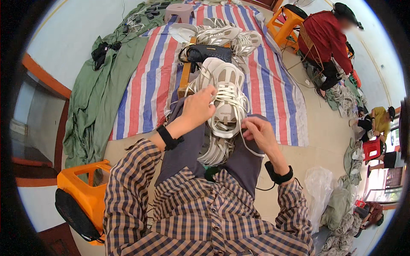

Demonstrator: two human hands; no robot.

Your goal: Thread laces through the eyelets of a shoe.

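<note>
A white and beige sneaker (225,115) lies between my knees, its heel opening toward me. Pale flat laces (226,94) cross its tongue. At the shoe's left side, my left hand (198,106) is closed with its fingertips at the laces, seemingly pinching one. My right hand (260,133) is closed by the heel's right side, thumb and forefinger pinching a lace whose loose length hangs over my right thigh. Another sneaker (208,70) rests against the left of the first. More laced sneakers (215,149) show below, between my legs.
Ahead, a black pouch (209,53) and several sneakers (218,35) sit on a wooden frame (186,77) over a striped sheet (141,81). An orange stool (81,179) stands at my left. A person in red (320,38) bends over shoes at the far right. A plastic bag (318,192) lies right.
</note>
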